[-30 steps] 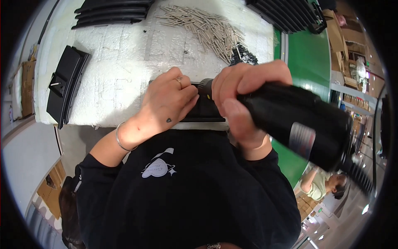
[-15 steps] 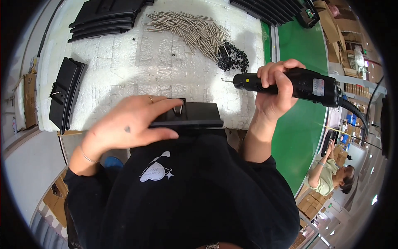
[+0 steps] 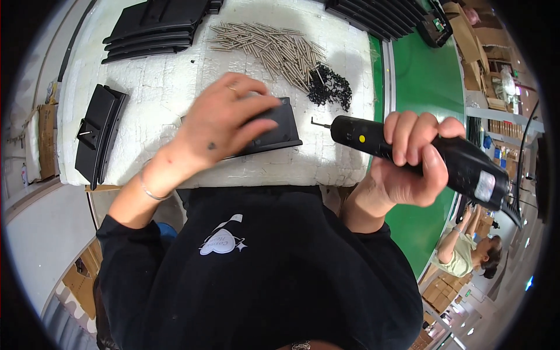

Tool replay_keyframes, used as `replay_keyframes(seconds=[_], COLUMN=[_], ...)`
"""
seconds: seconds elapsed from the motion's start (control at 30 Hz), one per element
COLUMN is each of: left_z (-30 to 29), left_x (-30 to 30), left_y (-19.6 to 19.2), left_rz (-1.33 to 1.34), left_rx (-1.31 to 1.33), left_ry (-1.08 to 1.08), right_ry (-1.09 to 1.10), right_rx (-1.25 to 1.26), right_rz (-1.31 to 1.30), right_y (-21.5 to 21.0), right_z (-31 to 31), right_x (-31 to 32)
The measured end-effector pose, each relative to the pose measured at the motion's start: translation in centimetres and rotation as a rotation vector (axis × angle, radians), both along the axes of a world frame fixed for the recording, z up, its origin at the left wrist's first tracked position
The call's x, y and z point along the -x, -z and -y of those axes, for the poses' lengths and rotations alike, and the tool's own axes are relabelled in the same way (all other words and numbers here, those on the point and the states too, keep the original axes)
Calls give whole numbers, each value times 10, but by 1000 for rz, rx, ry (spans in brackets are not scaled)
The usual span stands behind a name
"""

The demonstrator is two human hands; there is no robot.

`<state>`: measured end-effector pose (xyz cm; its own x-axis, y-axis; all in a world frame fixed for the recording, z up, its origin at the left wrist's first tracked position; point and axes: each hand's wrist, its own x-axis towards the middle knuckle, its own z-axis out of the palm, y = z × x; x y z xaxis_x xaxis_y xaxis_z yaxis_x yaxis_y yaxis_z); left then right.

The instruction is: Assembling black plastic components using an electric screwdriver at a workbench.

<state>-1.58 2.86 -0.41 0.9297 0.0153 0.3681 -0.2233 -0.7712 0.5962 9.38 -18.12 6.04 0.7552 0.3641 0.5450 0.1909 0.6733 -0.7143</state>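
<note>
My left hand is over a black plastic panel lying on the white covered tabletop in front of me. Its thumb and fingers are apart, and it hides the panel's left part. In my right hand is a black electric screwdriver, its fingers wrapped round the body. The bit points left, off the panel's right end, with a small dark piece at its tip, perhaps a screw. Beyond the panel lie a heap of metal pins and a pile of small black screws.
Black panels are stacked at the far left, and another black assembly lies near the left edge. More black parts stand at the far right. A cable trails from the screwdriver. Another person works off to the right.
The black panel has gone from the table's front edge to farther onto the tabletop, my left hand moving with it. My right hand has shifted right and nearer, tilting the screwdriver.
</note>
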Motion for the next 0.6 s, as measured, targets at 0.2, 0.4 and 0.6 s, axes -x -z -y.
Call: replay_keyframes(seconds=[0.2,0.4,0.6], left_z=[30,38,37], left_x=[-26,-23,-20], left_y=[3,0,-10], left_rz=[258,252,222], left_rx=[-68,14,-91], left_ry=[176,155,223], right_ry=[-155,-166,-203], right_rx=[-11,-38,133], right_rz=[100,120,261], right_y=[-14,-18,-21], right_z=[3,9,5], right_x=[6,12,16])
